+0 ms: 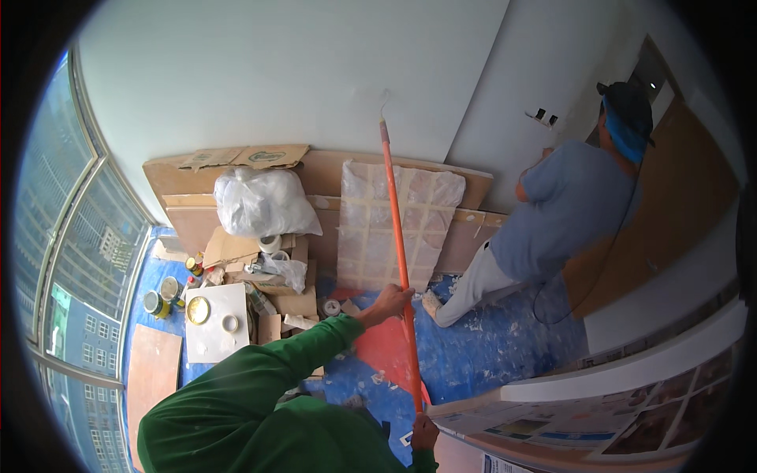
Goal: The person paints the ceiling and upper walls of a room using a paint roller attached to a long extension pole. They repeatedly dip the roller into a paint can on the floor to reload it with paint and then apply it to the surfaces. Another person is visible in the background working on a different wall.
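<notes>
A long orange extension pole (398, 229) slants up from my body toward the pale wall (276, 79). Partway along it, my left hand (389, 303) is closed round the shaft. Lower down, close to my body, my right hand (425, 433) grips the same pole near its bottom end. A thin bent wire frame (385, 102), like that of a paint roller, sticks out of the pole's top end. It reaches the wall, where the roller itself barely stands out from the pale surface.
Boards, a stuffed white plastic bag (266, 201) and a plastic-wrapped panel (398, 221) lean along the wall's foot. Cans (156, 304), tape and cardboard (296, 303) crowd the blue floor sheet (489, 339) at left, by the windows (95, 260). Another person (568, 205) stands at right, near a hanging cable (593, 292).
</notes>
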The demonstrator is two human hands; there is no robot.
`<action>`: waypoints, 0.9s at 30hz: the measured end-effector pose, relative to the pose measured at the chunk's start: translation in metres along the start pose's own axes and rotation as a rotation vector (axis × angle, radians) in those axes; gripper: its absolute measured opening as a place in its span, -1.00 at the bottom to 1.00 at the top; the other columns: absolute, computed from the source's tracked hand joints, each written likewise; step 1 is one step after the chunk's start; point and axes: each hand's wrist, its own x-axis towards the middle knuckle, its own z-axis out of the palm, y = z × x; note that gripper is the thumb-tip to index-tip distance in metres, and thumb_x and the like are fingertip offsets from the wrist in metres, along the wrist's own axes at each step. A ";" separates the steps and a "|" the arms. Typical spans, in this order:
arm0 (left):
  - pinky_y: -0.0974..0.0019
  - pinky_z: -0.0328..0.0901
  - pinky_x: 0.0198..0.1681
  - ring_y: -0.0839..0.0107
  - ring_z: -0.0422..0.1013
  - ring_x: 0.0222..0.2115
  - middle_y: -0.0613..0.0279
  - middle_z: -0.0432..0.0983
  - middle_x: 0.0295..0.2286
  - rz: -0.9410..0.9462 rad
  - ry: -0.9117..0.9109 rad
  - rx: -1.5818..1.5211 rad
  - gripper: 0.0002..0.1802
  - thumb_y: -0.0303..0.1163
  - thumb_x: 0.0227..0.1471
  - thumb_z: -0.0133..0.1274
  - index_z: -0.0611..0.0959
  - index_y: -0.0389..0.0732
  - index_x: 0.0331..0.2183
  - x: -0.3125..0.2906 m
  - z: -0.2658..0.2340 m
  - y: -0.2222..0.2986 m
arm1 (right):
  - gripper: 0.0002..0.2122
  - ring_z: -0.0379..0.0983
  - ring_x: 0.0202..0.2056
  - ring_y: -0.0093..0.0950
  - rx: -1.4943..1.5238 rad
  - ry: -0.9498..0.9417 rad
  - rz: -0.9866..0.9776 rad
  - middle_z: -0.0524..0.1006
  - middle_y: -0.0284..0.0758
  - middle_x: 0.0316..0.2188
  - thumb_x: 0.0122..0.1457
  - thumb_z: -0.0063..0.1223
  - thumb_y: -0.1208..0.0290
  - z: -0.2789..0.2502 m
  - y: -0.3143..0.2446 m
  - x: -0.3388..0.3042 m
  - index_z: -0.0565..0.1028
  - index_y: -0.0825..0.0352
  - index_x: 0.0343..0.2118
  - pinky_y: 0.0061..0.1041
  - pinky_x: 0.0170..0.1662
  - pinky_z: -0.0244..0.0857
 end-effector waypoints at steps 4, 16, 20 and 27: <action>0.32 0.41 -0.63 0.28 0.52 -0.61 -0.03 0.56 -0.58 0.097 -0.001 0.073 -0.50 -0.13 0.13 -0.10 0.54 -0.48 -0.44 -0.001 -0.010 0.028 | -0.57 0.41 -0.51 -0.05 0.149 0.028 -0.066 0.47 -0.09 -0.62 0.23 -0.24 0.09 0.006 -0.008 0.015 0.43 0.34 -0.61 -0.11 -0.41 0.24; 0.35 0.39 -0.59 0.25 0.54 -0.57 -0.01 0.57 -0.54 0.282 0.033 -0.005 -0.50 -0.10 0.14 -0.12 0.50 -0.46 -0.31 0.003 -0.041 0.122 | -0.58 0.38 -0.53 -0.06 0.212 0.138 -0.176 0.46 -0.06 -0.61 0.21 -0.22 0.13 0.000 -0.100 0.060 0.45 0.41 -0.57 -0.17 -0.44 0.20; 0.32 0.42 -0.58 0.28 0.54 -0.56 0.04 0.58 -0.54 0.177 0.061 0.025 -0.53 -0.10 0.15 -0.13 0.53 -0.40 -0.36 0.010 -0.029 0.090 | -0.62 0.40 -0.56 -0.05 0.116 0.172 -0.165 0.43 -0.03 -0.65 0.21 -0.17 0.17 0.000 -0.084 0.052 0.50 0.41 -0.53 -0.18 -0.48 0.23; 0.22 0.47 -0.60 0.21 0.54 -0.52 -0.02 0.55 -0.51 -0.048 0.023 -0.012 -0.49 -0.10 0.13 -0.10 0.52 -0.46 -0.28 0.020 0.001 -0.003 | -0.53 0.45 -0.45 0.03 -0.110 0.066 0.048 0.50 0.01 -0.54 0.19 -0.23 0.01 -0.003 -0.029 0.011 0.53 0.37 -0.48 -0.07 -0.37 0.28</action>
